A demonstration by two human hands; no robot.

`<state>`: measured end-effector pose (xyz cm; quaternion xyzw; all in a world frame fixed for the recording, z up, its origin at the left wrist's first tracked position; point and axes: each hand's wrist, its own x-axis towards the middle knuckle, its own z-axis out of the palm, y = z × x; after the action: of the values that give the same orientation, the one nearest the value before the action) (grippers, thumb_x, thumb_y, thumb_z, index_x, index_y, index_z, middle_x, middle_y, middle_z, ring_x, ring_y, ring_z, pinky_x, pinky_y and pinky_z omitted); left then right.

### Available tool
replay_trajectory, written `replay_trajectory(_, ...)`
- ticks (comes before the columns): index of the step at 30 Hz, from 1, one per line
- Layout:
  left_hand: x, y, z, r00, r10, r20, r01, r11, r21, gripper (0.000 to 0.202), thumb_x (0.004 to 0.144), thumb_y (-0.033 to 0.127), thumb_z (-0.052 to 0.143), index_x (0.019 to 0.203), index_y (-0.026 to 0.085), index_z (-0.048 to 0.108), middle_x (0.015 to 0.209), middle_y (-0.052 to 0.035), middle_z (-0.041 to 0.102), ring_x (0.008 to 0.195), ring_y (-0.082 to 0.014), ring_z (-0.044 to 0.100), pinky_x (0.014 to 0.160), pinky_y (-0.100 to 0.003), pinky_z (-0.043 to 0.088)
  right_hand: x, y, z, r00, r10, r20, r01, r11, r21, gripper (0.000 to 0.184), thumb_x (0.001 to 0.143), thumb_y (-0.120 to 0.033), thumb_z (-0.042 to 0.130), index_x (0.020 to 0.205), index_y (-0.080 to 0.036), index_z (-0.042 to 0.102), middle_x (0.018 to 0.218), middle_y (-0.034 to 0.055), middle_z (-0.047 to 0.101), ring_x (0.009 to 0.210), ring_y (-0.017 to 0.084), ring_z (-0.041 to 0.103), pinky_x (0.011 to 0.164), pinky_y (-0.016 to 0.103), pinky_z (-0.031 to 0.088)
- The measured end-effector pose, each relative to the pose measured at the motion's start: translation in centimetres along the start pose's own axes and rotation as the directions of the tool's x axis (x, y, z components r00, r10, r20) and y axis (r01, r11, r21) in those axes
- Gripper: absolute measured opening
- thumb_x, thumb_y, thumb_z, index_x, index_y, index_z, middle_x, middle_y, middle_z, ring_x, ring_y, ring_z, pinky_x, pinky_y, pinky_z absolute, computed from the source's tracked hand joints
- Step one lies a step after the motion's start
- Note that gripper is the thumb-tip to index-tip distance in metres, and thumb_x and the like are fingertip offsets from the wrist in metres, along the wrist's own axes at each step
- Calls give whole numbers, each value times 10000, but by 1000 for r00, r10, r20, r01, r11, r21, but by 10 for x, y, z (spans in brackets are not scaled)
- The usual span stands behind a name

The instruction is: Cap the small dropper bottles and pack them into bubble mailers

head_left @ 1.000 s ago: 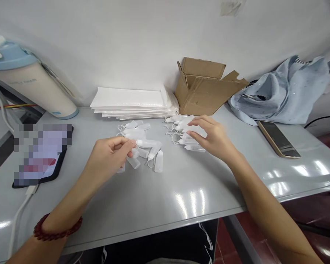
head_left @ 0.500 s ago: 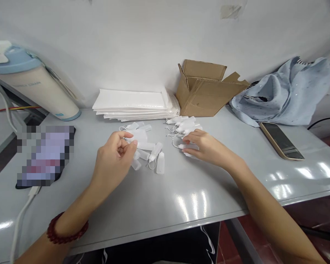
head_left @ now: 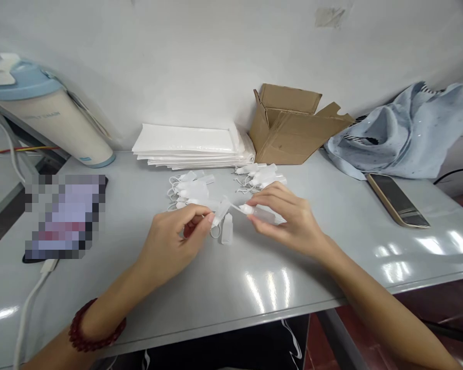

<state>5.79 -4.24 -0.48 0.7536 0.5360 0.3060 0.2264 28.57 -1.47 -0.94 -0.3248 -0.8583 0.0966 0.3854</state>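
Observation:
Small translucent squeeze bottles with white caps on thin straps lie in two loose groups on the grey desk. My right hand (head_left: pixel 289 216) pinches one squeeze bottle (head_left: pixel 263 214) between thumb and fingers, its white nozzle end toward the left. My left hand (head_left: pixel 181 236) has thumb and forefinger drawn together beside another tilted bottle (head_left: pixel 221 209); whether they grip it is hard to see. Just right of those fingertips stands out a single bottle (head_left: pixel 227 229) lying on the desk. The left group (head_left: pixel 193 190) is partly covered by my left hand; the right group (head_left: pixel 264 174) lies behind my right hand.
Against the wall are a stack of white padded envelopes (head_left: pixel 189 146) and an open cardboard box (head_left: pixel 289 139). A light blue cloth bag (head_left: pixel 401 139) and a phone (head_left: pixel 397 200) lie right. Left are a large flask (head_left: pixel 61 123) and a blurred-out phone (head_left: pixel 67 218) on a cable.
My right hand has lifted a bottle from beside the right group and brought it slightly left and nearer. My left hand has shifted right and toward me, uncovering more of the left group.

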Motion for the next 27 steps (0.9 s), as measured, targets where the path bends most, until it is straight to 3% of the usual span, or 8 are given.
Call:
replay_trajectory(3,0,2,1,998,49,30,-49,999,-12,147,874,292,525,874,200,640,553,58,553,507,-95,496,495,-199,396,-1,-8,3,999,-42,14,42,999,33,132,843,-184,593,973,-187,614,847,58,665,806,193,570,723,360,489)
replay_trajectory(7,1,3,1,998,14,56,-10,997,-70,199,883,341,520,907,190,647,548,55,560,505,-100,511,486,-200,402,-2,-12,5,997,-70,31,68,996,56,148,847,-193,594,995,-195,609,865,55,664,799,189,570,721,363,492)
replay_trajectory(13,-1,5,-5,996,-29,84,45,980,-194,202,894,305,518,764,208,638,541,63,531,483,-78,501,481,-181,405,-3,-15,4,996,-88,6,87,995,55,144,843,-189,597,986,-192,618,861,60,654,788,186,563,700,358,496)
replay_trajectory(20,-2,6,-6,994,-59,89,83,953,-293,187,895,296,528,778,213,648,551,64,521,483,-68,476,476,-171,394,-3,-17,5,995,-97,21,96,995,40,135,840,-171,604,972,-193,619,857,59,642,778,180,554,691,350,496)
replay_trajectory(27,-2,8,-5,989,10,150,38,947,-318,202,886,263,530,732,195,640,576,47,539,491,-78,469,491,-188,403,-4,-18,6,996,-91,-14,92,995,35,131,847,-187,591,975,-192,619,865,63,628,763,177,579,658,339,509)
